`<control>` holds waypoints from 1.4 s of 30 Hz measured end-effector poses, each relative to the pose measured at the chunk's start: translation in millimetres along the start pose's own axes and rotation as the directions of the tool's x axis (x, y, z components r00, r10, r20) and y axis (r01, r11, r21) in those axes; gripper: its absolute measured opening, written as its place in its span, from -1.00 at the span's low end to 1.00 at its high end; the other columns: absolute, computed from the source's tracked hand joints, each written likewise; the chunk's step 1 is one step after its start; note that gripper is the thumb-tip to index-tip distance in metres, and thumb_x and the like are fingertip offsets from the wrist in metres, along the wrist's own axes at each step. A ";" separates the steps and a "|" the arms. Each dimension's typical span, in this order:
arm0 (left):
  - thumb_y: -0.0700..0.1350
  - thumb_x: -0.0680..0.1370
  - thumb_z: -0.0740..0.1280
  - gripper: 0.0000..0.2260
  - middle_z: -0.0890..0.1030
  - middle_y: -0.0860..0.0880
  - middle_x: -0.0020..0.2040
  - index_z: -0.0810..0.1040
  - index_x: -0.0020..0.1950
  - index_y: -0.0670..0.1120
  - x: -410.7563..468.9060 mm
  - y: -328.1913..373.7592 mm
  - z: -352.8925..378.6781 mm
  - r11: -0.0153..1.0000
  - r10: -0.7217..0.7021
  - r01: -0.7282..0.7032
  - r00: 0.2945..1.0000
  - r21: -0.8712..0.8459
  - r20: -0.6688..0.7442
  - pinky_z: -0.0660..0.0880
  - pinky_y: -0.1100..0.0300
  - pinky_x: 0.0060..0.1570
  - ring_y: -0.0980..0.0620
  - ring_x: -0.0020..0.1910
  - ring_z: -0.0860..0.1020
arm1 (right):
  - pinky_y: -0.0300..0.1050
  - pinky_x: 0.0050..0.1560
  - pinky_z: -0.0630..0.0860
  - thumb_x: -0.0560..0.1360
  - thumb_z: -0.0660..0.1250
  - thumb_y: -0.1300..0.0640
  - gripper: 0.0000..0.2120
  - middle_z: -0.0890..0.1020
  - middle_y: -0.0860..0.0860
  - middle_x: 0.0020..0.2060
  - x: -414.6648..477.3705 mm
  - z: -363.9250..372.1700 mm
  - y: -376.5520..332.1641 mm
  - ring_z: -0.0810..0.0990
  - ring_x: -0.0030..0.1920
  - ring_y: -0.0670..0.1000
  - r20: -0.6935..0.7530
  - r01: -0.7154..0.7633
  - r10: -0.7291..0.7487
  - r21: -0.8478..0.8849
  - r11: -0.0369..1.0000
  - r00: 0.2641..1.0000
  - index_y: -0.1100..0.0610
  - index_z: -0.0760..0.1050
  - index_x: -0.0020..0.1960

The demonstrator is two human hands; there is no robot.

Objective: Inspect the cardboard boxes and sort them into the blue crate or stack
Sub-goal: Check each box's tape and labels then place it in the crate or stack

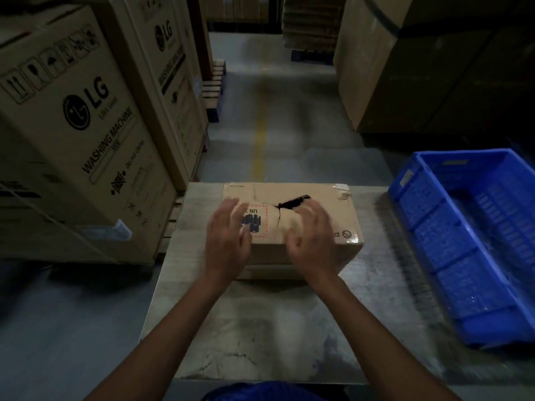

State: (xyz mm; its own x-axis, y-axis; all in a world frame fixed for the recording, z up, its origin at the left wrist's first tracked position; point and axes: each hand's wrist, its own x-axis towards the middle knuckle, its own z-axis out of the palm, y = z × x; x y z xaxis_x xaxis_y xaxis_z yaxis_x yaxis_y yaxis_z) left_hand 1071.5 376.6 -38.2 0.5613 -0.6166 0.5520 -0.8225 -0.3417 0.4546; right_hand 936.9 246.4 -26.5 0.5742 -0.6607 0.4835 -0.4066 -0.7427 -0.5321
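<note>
A flat cardboard box (pixel 315 198) lies on the grey table (pixel 260 328) in front of me. Its top has a dark torn hole near the middle, a red-bordered label and a peeled tape corner at the far right. My left hand (pixel 227 238) hovers over the box's near left part with fingers spread and loosely bent. My right hand (pixel 311 241) is over the near middle of the box, fingers curved, holding nothing; both hands are blurred. The blue crate (pixel 463 241) stands on the table's right side, and it looks empty.
Tall washing-machine cartons (pixel 72 134) stand on pallets at the left. More large cartons (pixel 405 68) rise at the back right. A floor aisle with a yellow line (pixel 259 146) runs away beyond the table.
</note>
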 end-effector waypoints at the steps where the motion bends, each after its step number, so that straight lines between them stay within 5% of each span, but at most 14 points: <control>1: -0.08 0.58 0.18 -0.55 0.37 -0.21 0.49 0.36 0.47 -0.14 3.2 1.6 1.5 0.998 0.014 -0.018 0.997 0.061 0.070 0.26 -0.12 0.45 -0.18 0.52 0.27 | 0.14 0.37 0.44 0.54 0.30 0.08 -0.61 0.44 0.16 0.40 4.5 6.2 -10.4 0.40 0.43 0.16 0.101 0.065 -0.067 0.026 0.998 0.993 0.18 0.47 0.33; 4: 0.08 0.62 -0.02 -0.47 0.25 -0.16 0.58 0.33 0.53 -0.10 7.6 4.7 4.3 0.961 -0.103 0.014 0.944 0.276 0.313 0.15 -0.19 0.50 -0.16 0.59 0.14 | 0.11 0.52 0.26 0.63 0.20 0.05 -0.52 0.31 0.14 0.55 14.6 24.6 -35.4 0.25 0.55 0.14 0.417 0.150 -0.112 -0.058 0.987 0.902 0.14 0.33 0.52; 7: 0.11 0.61 -0.06 -0.47 0.37 -0.13 0.51 0.46 0.42 -0.05 11.3 -0.8 4.0 0.935 -0.151 0.000 0.905 0.356 0.397 0.26 -0.18 0.39 -0.16 0.50 0.31 | 0.05 0.56 0.05 0.69 -0.02 -0.02 -0.49 0.18 0.04 0.61 20.5 33.5 -37.7 0.13 0.60 0.06 0.582 0.203 -0.046 -0.209 0.957 0.812 0.05 0.13 0.62; 11: 0.02 0.56 0.17 -0.78 0.53 -0.09 0.10 0.55 0.01 -0.05 41.7 -5.4 0.0 0.917 -0.081 -0.090 0.911 0.388 0.404 0.36 -0.05 -0.01 -0.16 0.10 0.46 | 0.10 0.37 0.27 0.62 0.09 -0.01 -0.56 0.42 0.04 0.46 37.6 27.0 -42.0 0.37 0.44 0.09 0.633 0.212 -0.021 -0.228 0.950 0.774 0.04 0.35 0.48; 14: -0.04 0.59 0.14 -0.75 0.47 -0.15 0.29 0.51 0.18 -0.06 52.0 -6.0 4.7 0.952 -0.084 -0.066 0.883 0.299 0.462 0.32 -0.13 0.26 -0.23 0.31 0.42 | 0.16 0.22 0.36 0.57 0.17 0.02 -0.62 0.50 0.11 0.29 49.4 25.3 -50.3 0.43 0.29 0.17 0.599 0.211 -0.011 -0.265 0.941 0.801 0.10 0.44 0.34; 17: -0.03 0.67 0.05 -0.53 0.09 -0.09 0.63 0.17 0.60 -0.04 49.7 -7.9 7.3 0.963 -0.117 -0.045 0.817 0.265 0.564 -0.04 -0.13 0.55 -0.10 0.61 0.03 | 0.31 0.47 0.14 0.60 0.09 -0.03 -0.48 0.18 0.18 0.58 44.5 31.4 -43.5 0.12 0.57 0.23 0.574 0.202 -0.001 -0.287 0.936 0.819 0.06 0.28 0.54; 20: 0.00 0.68 0.03 -0.53 0.06 -0.06 0.64 0.13 0.61 -0.02 52.3 -6.4 9.0 0.947 -0.126 -0.071 0.816 0.314 0.564 -0.07 -0.12 0.56 -0.07 0.62 -0.02 | 0.28 0.57 -0.18 0.67 -0.07 -0.10 -0.43 -0.08 0.17 0.64 41.1 42.0 -28.0 -0.15 0.62 0.20 0.656 0.165 0.092 -0.319 0.933 0.749 -0.02 -0.05 0.65; 24: -0.04 0.60 0.11 -0.66 0.37 -0.09 0.48 0.44 0.35 -0.04 62.8 8.6 13.5 0.914 -0.215 -0.003 0.846 0.406 0.489 0.21 -0.13 0.40 -0.12 0.48 0.27 | 0.22 0.58 -0.03 0.68 -0.03 -0.10 -0.44 -0.04 0.18 0.63 60.6 35.2 -21.4 -0.10 0.62 0.20 0.754 0.231 0.062 -0.277 0.933 0.654 -0.06 -0.01 0.65; 27: 0.01 0.54 0.04 -0.66 0.51 -0.14 0.28 0.51 0.14 -0.07 70.3 21.3 18.9 0.900 -0.204 -0.005 0.879 0.436 0.430 0.38 -0.08 0.16 -0.16 0.26 0.43 | 0.18 0.50 0.19 0.63 0.09 -0.06 -0.45 0.18 0.21 0.57 72.5 19.7 -12.1 0.13 0.57 0.21 0.717 0.238 0.024 -0.263 0.935 0.697 0.02 0.17 0.60; 30: 0.06 0.66 0.00 -0.59 0.20 -0.14 0.59 0.41 0.40 -0.07 67.6 14.6 31.8 0.946 -0.159 -0.016 0.848 0.324 0.506 0.17 -0.15 0.49 -0.16 0.56 0.16 | 0.31 0.53 -0.11 0.60 -0.07 -0.36 -0.27 -0.06 0.20 0.63 62.0 9.4 4.7 -0.11 0.63 0.18 0.614 0.111 0.196 -0.424 0.899 0.764 -0.01 0.00 0.65; 33: 0.06 0.70 -0.01 -0.56 0.09 -0.09 0.63 0.28 0.54 -0.06 70.8 17.4 33.4 0.942 -0.183 -0.019 0.808 0.335 0.560 0.05 -0.17 0.53 -0.12 0.61 0.05 | 0.35 0.52 -0.22 0.56 -0.11 -0.45 -0.18 -0.21 0.15 0.63 57.6 9.9 12.7 -0.25 0.62 0.15 0.650 0.130 0.229 -0.455 0.881 0.725 0.00 -0.10 0.66; 37: 0.02 0.61 0.19 -0.66 0.33 -0.17 0.46 0.45 0.35 -0.06 86.4 51.8 28.4 0.900 -0.281 0.042 0.817 0.435 0.503 0.27 -0.26 0.34 -0.20 0.43 0.30 | 0.32 0.56 -0.13 0.62 -0.02 -0.31 -0.30 -0.14 0.16 0.64 71.5 -0.4 10.9 -0.17 0.63 0.16 0.680 0.131 0.198 -0.400 0.907 0.705 0.00 -0.04 0.65; 42: 0.08 0.65 0.12 -0.69 0.53 -0.15 0.16 0.54 0.12 -0.08 77.6 77.7 51.8 0.971 -0.141 0.019 0.850 0.238 0.507 0.36 -0.10 0.17 -0.15 0.15 0.48 | 0.27 0.57 -0.16 0.65 0.04 -0.22 -0.31 -0.15 0.18 0.63 52.8 -11.9 35.5 -0.20 0.62 0.20 0.530 0.039 0.279 -0.510 0.859 0.801 0.01 -0.10 0.66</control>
State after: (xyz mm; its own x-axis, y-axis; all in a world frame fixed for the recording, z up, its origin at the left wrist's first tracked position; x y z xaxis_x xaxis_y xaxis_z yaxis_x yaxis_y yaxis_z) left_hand 1046.4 265.4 3.8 0.5469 -0.8357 0.0503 -0.8097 -0.5127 0.2855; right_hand 944.4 183.8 -11.6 0.7234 -0.6782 -0.1297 -0.6895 -0.7195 -0.0834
